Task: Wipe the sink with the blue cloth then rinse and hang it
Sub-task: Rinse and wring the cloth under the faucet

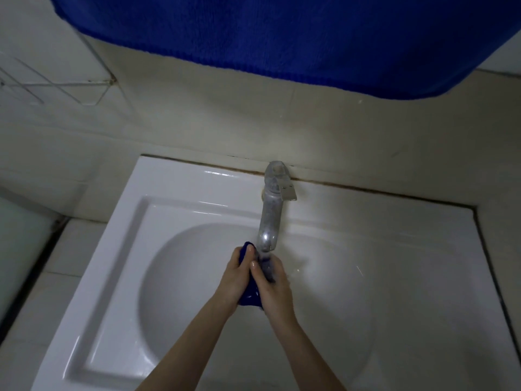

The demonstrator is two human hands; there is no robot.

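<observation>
A bunched-up blue cloth [249, 297] is squeezed between both my hands over the white sink [180, 193] bowl. My left hand [236, 275] grips it from the left, and a tip of cloth pokes out above its fingers. On the right, my right hand [275, 283] is curled round the same cloth. Both hands sit directly under the spout of the metal tap [270, 218], and water runs from the spout onto the cloth and fingers.
A large blue towel [282, 35] hangs across the top of the view, above the tap. A wire rack [56, 88] is fixed to the tiled wall at the left. The tap's flat lever [288, 191] points right. A tiled ledge borders the sink's left side.
</observation>
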